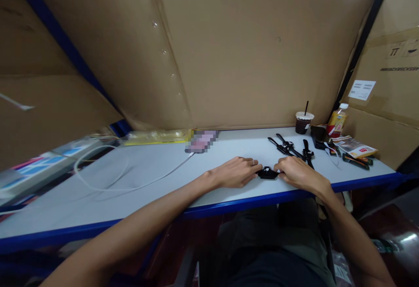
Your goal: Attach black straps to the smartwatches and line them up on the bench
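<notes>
Close to the table's front edge, my left hand (238, 172) and my right hand (296, 172) hold the two ends of a small black strap-like piece (267, 173). Fingers of both hands are closed on it, and its ends are hidden under them. A ring shows on a finger of the left hand. Just beyond my right hand lie several similar black strap-like pieces (286, 146), some of them crossing. Another black strap-like piece (307, 152) rests beside them. What kind of thing these are is too small to tell.
A phone (203, 141) with a white cable (157, 184) lies on the white table (183, 182). At the back right stand a lidded cup with a straw (303, 123) and a drink bottle (338, 120), near packets (356, 147). Cardboard (245, 51) walls the back.
</notes>
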`<move>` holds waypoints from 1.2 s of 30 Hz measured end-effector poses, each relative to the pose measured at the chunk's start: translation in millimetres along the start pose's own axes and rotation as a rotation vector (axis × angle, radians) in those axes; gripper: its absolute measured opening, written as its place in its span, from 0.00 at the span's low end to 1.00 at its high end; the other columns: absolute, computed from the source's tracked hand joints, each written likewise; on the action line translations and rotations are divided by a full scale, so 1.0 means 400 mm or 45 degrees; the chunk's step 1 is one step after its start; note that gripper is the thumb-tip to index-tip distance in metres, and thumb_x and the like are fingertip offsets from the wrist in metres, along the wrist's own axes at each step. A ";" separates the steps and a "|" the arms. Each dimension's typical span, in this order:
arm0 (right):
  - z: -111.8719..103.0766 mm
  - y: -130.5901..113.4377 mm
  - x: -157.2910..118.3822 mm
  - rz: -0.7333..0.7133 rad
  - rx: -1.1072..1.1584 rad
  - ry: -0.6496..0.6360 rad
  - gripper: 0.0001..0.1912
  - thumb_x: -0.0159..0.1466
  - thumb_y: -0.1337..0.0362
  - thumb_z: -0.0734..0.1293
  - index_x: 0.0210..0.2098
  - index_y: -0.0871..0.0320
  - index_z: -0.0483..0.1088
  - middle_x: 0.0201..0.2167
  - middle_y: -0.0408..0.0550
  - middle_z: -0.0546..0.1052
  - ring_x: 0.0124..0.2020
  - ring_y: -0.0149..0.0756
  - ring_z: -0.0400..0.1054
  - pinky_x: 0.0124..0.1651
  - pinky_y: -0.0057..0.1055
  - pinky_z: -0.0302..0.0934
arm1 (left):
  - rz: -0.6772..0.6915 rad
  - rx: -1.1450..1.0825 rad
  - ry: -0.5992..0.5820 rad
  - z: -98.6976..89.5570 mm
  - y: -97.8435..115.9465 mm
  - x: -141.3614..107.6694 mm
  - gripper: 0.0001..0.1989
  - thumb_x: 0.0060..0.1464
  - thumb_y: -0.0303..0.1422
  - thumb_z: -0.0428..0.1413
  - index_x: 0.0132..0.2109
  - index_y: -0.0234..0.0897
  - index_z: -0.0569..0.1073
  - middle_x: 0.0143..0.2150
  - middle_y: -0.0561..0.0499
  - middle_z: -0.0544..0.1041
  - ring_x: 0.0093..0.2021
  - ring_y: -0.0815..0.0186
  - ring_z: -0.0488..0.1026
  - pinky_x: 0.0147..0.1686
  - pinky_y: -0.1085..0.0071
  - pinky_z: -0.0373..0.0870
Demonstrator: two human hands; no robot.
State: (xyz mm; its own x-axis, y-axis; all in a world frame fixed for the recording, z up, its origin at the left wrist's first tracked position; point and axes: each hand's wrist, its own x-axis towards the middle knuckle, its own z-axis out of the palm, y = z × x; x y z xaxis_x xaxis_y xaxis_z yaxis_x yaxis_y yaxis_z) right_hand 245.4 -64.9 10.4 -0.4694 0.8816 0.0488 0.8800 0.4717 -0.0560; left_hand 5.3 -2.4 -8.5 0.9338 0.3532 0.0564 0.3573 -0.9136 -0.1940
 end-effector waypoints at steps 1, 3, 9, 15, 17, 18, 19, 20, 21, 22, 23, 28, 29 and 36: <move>0.001 -0.001 0.000 0.002 -0.005 0.000 0.12 0.60 0.74 0.64 0.37 0.59 0.79 0.36 0.54 0.79 0.35 0.37 0.69 0.35 0.33 0.46 | 0.001 0.001 -0.002 0.000 0.000 0.000 0.09 0.69 0.32 0.45 0.50 0.36 0.68 0.41 0.46 0.76 0.39 0.61 0.73 0.33 0.66 0.64; 0.003 0.000 0.002 0.004 -0.008 0.009 0.12 0.60 0.75 0.64 0.37 0.59 0.79 0.35 0.54 0.79 0.34 0.37 0.70 0.35 0.33 0.46 | -0.001 0.000 0.000 0.002 0.000 0.000 0.09 0.69 0.32 0.45 0.50 0.36 0.68 0.41 0.46 0.76 0.38 0.61 0.73 0.33 0.66 0.64; 0.012 0.005 0.004 0.002 -0.006 0.038 0.12 0.60 0.74 0.64 0.37 0.59 0.79 0.36 0.54 0.80 0.35 0.38 0.71 0.36 0.33 0.49 | 0.004 -0.029 0.036 0.011 -0.005 0.000 0.09 0.70 0.33 0.45 0.50 0.37 0.68 0.41 0.46 0.76 0.39 0.61 0.73 0.34 0.66 0.64; 0.007 0.000 0.004 0.023 -0.027 0.010 0.12 0.61 0.73 0.65 0.39 0.59 0.79 0.38 0.56 0.80 0.38 0.40 0.73 0.37 0.32 0.50 | 0.011 -0.009 0.025 0.005 -0.002 -0.001 0.09 0.69 0.32 0.45 0.49 0.37 0.68 0.41 0.46 0.76 0.38 0.61 0.73 0.33 0.66 0.64; 0.008 0.000 0.005 0.022 -0.031 0.008 0.12 0.61 0.73 0.65 0.38 0.58 0.79 0.38 0.55 0.80 0.38 0.40 0.73 0.36 0.32 0.50 | 0.018 -0.011 0.043 0.006 -0.003 -0.001 0.10 0.70 0.32 0.44 0.49 0.37 0.68 0.41 0.46 0.75 0.38 0.61 0.73 0.34 0.66 0.64; 0.008 0.001 0.005 0.019 -0.032 0.009 0.12 0.60 0.73 0.65 0.38 0.58 0.79 0.38 0.55 0.80 0.38 0.40 0.73 0.36 0.32 0.50 | 0.019 -0.012 0.049 0.007 -0.003 -0.001 0.10 0.69 0.32 0.44 0.49 0.37 0.68 0.40 0.46 0.75 0.38 0.61 0.73 0.34 0.66 0.64; 0.010 0.002 0.005 0.016 -0.033 0.009 0.12 0.60 0.72 0.65 0.38 0.58 0.79 0.38 0.55 0.80 0.38 0.40 0.73 0.36 0.32 0.49 | 0.018 -0.010 0.050 0.008 -0.003 0.000 0.10 0.69 0.32 0.44 0.49 0.37 0.69 0.40 0.46 0.75 0.38 0.62 0.73 0.34 0.66 0.64; 0.011 0.003 0.006 0.014 -0.033 0.011 0.12 0.60 0.72 0.65 0.38 0.58 0.79 0.38 0.55 0.80 0.37 0.40 0.73 0.36 0.33 0.49 | 0.017 -0.007 0.045 0.009 -0.003 0.000 0.10 0.69 0.32 0.44 0.49 0.37 0.68 0.40 0.46 0.75 0.38 0.62 0.73 0.34 0.66 0.64; 0.013 0.004 0.006 0.012 -0.033 0.015 0.12 0.60 0.72 0.65 0.38 0.58 0.79 0.38 0.55 0.80 0.37 0.40 0.73 0.36 0.33 0.49 | 0.013 -0.003 0.037 0.009 -0.003 0.001 0.09 0.69 0.32 0.44 0.49 0.37 0.68 0.41 0.46 0.75 0.38 0.62 0.73 0.34 0.66 0.64; 0.015 0.005 0.007 0.011 -0.033 0.019 0.12 0.60 0.72 0.65 0.38 0.58 0.79 0.38 0.55 0.80 0.37 0.40 0.72 0.36 0.33 0.50 | 0.010 -0.002 0.028 0.008 -0.003 0.001 0.09 0.69 0.32 0.44 0.49 0.37 0.68 0.41 0.46 0.75 0.38 0.62 0.73 0.34 0.66 0.64; 0.016 0.006 0.007 0.010 -0.034 0.022 0.12 0.60 0.72 0.64 0.38 0.58 0.79 0.37 0.55 0.80 0.37 0.39 0.72 0.36 0.33 0.50 | 0.006 -0.003 0.020 0.007 -0.003 0.001 0.09 0.69 0.32 0.44 0.49 0.37 0.68 0.41 0.46 0.75 0.38 0.62 0.73 0.34 0.66 0.64; 0.018 0.004 0.007 0.027 -0.033 0.052 0.15 0.59 0.74 0.64 0.41 0.58 0.79 0.37 0.56 0.81 0.38 0.42 0.73 0.35 0.34 0.49 | 0.010 -0.018 0.036 0.003 -0.002 -0.001 0.10 0.69 0.32 0.44 0.49 0.37 0.68 0.41 0.46 0.75 0.38 0.62 0.73 0.35 0.66 0.66; 0.016 0.003 0.007 0.030 -0.034 0.053 0.15 0.59 0.74 0.64 0.42 0.58 0.78 0.37 0.56 0.81 0.38 0.42 0.73 0.35 0.34 0.48 | 0.013 -0.022 0.044 0.003 -0.002 -0.001 0.10 0.69 0.32 0.44 0.49 0.37 0.68 0.41 0.45 0.75 0.38 0.61 0.72 0.35 0.65 0.66; 0.007 -0.006 0.004 0.041 -0.043 0.029 0.14 0.60 0.73 0.64 0.41 0.58 0.78 0.37 0.55 0.81 0.37 0.42 0.73 0.34 0.35 0.44 | 0.018 -0.026 0.040 0.004 -0.001 0.001 0.09 0.69 0.32 0.44 0.48 0.37 0.68 0.40 0.45 0.75 0.39 0.60 0.73 0.34 0.65 0.66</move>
State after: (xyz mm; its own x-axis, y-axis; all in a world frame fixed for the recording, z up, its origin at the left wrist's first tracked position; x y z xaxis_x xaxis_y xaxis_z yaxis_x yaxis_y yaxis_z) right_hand 242.4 -64.7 7.7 -0.4394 0.8956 0.0699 0.8968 0.4418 -0.0241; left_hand 5.3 -1.6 -9.8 0.9389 0.3336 0.0847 0.3437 -0.9226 -0.1752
